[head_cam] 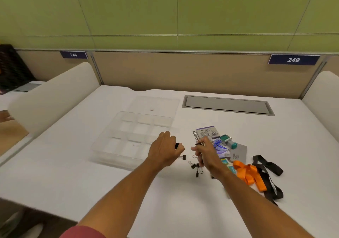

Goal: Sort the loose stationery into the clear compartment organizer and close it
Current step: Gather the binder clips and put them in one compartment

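Note:
A clear compartment organizer [110,146] lies open on the white desk, its lid [165,102] flat behind it. My left hand [163,149] hovers at the organizer's right edge and grips a black binder clip [177,145]. My right hand [203,151] is just right of it, fingers curled around a large binder clip with wire handles [196,136]. Several small black binder clips [196,167] lie on the desk below the hands; one [182,157] sits beside my left hand. A pile of loose stationery [222,146] lies behind my right hand.
Orange lanyard [249,175] and black lanyard [269,181] lie at the right. A grey card [238,152], a teal stamp [228,140] and a staples box [207,131] are in the pile. A grey cable hatch [227,105] sits at the back. Padded dividers stand at both desk sides.

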{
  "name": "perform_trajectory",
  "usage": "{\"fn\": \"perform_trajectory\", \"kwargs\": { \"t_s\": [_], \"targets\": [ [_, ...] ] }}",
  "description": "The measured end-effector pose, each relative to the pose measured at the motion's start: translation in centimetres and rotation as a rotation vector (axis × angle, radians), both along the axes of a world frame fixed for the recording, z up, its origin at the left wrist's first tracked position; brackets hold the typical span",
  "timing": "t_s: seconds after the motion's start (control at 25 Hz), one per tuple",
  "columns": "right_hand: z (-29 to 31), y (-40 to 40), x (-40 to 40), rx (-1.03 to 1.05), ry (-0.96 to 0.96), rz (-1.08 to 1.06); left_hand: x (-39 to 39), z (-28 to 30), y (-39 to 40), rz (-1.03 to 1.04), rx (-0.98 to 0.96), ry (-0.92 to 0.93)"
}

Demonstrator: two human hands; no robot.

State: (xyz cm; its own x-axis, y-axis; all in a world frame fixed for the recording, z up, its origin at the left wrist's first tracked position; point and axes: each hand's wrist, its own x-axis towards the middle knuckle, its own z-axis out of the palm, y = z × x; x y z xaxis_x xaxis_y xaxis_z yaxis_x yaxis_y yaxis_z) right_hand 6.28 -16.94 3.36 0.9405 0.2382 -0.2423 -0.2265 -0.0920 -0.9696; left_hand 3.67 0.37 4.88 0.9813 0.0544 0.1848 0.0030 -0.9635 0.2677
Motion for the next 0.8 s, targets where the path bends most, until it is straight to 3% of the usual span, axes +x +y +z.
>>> {"fn": "perform_trajectory", "kwargs": {
  "t_s": [0.16,0.32,0.8],
  "targets": [
    [0.8,4.5,-0.5,-0.232,-0.277,0.081,-1.6,0.6,4.7,0.034,0.026,-0.029],
    [1.1,9.5,-1.0,-0.423,-0.415,0.163,-2.7,0.9,10.3,0.05,0.052,-0.038],
    [0.0,23.0,-1.1,-0.726,-0.52,0.13,-1.6,-0.8,26.4,0.005,0.01,0.059]
  ]
}}
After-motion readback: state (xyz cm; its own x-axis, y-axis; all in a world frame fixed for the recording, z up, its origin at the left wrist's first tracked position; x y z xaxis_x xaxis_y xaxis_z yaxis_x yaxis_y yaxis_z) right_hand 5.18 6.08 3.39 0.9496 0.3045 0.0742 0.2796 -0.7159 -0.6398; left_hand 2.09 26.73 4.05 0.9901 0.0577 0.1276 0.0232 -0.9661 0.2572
